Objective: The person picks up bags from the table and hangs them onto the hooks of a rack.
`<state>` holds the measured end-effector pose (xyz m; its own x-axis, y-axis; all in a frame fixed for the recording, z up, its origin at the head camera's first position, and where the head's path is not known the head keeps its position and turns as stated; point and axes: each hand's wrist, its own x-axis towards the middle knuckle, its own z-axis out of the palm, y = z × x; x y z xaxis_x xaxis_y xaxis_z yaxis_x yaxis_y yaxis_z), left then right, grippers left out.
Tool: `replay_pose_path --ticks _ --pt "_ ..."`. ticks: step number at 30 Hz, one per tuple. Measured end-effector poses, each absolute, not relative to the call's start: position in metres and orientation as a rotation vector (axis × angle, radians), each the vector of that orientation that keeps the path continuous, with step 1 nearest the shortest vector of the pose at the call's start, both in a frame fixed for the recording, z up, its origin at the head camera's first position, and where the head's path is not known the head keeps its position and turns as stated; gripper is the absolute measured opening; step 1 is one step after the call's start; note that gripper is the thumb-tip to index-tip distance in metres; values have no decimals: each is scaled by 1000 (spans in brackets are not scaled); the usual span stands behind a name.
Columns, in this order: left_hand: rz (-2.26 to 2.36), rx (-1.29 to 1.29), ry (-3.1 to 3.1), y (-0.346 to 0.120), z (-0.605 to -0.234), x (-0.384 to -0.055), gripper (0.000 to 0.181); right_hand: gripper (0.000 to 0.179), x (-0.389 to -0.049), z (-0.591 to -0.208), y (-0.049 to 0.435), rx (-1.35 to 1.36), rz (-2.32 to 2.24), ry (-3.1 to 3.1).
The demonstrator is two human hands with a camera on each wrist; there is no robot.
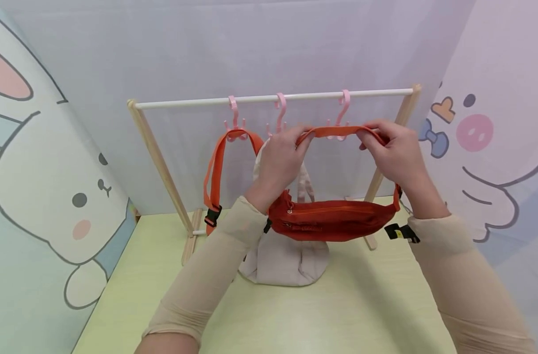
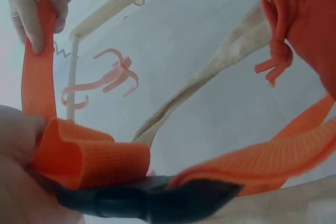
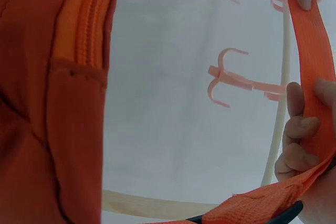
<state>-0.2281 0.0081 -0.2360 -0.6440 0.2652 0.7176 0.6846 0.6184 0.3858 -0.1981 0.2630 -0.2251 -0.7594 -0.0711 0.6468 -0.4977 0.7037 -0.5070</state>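
Observation:
A red waist bag hangs below its orange strap, zip side facing me. My left hand pinches the strap at one end of the raised stretch, and my right hand pinches it at the other. Between the hands the strap runs nearly level, overlapping the lower prongs of the right pink hook in the head view. From the right wrist, that hook shows bare prongs, apart from the strap. A black buckle dangles at the bag's right end.
A wooden rack with a white rod stands on the pale yellow-green table. Another orange strap with a black buckle hangs from the left pink hook. A cream bag hangs behind the red one, near the middle hook.

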Motion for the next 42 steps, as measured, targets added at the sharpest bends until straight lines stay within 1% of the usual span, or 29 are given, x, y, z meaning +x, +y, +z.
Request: replay_pose_path --ticks 5,12,19,33,42 --pt "-762 -681 -2199 14 -230 -234 22 33 -210 -226 259 407 827 -2245" --pt "-650 -602 -2211 24 -227 -247 25 37 -219 -225 253 315 732 -2280" --pt "-466 -516 -2192 32 -230 -256 26 37 -227 -226 250 279 654 -2308" --pt "-301 -424 -2275 42 -234 -267 26 39 -238 -227 246 251 611 -2363" --pt "-215 -408 -2339 48 -237 -270 17 38 -242 -230 250 231 611 -2419"
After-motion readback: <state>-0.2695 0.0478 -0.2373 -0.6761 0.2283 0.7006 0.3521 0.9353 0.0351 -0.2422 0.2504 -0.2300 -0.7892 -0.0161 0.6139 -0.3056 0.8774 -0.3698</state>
